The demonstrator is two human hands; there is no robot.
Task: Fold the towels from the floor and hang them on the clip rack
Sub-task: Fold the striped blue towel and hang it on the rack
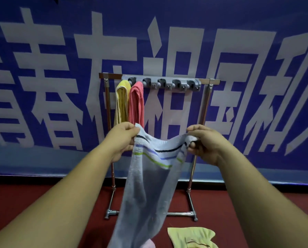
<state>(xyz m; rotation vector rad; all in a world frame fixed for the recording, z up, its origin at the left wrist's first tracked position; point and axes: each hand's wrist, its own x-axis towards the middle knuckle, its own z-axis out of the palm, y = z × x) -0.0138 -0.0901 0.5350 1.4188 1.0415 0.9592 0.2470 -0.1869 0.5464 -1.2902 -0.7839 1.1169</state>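
Head view: a limp, light striped towel (pixel 149 169) is pinched at its top corners by left hand (pixel 122 140) and right hand (pixel 206 143).

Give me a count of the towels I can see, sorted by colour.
Yellow towel on the rack: 1
Pink towel on the rack: 1
Pale blue striped towel, held in both hands: 1
Pale yellow towel on the floor: 1
Total: 4

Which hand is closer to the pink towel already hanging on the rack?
The left hand. It sits just below the bottom of the pink towel, gripping one corner of the striped towel. The right hand holds the other corner, farther off to the right.
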